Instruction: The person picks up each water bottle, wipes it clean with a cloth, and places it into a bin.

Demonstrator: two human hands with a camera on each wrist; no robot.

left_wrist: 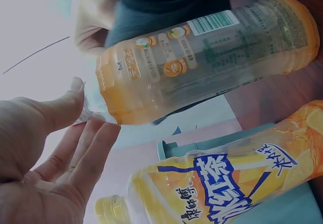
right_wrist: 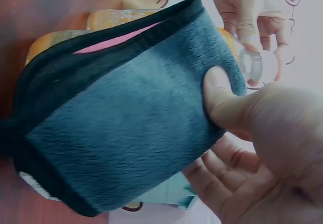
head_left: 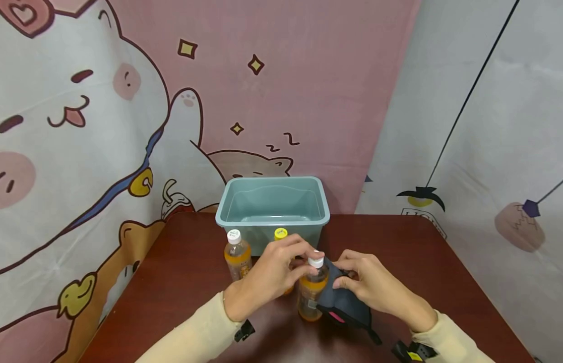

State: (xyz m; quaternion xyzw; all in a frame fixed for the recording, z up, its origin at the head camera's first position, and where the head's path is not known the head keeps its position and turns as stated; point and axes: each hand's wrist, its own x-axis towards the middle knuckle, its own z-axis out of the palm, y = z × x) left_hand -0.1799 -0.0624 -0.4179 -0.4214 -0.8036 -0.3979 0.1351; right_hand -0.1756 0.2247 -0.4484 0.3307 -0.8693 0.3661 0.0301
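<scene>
A clear plastic bottle with an orange label [head_left: 310, 295] and a white cap stands upright on the table. My left hand [head_left: 273, 267] pinches it at the cap and neck, as the left wrist view also shows with the bottle [left_wrist: 202, 57] side-on. Against the bottle's right side is a folded dark grey-blue fleece cloth [head_left: 349, 305] with black edging and a bit of pink inside. Its upper edge is gripped between the thumb and fingers of my right hand [head_left: 376, 282]. The right wrist view shows the cloth [right_wrist: 141, 113] up close, partly hiding the bottle.
Behind my left hand stands a yellow-capped bottle [head_left: 280, 233], its yellow label [left_wrist: 227, 183] plain in the left wrist view. Another white-capped bottle [head_left: 238, 258] is to its left. A pale teal bin [head_left: 254, 234] sits behind them on the dark red table [head_left: 181, 282], near the patterned curtain.
</scene>
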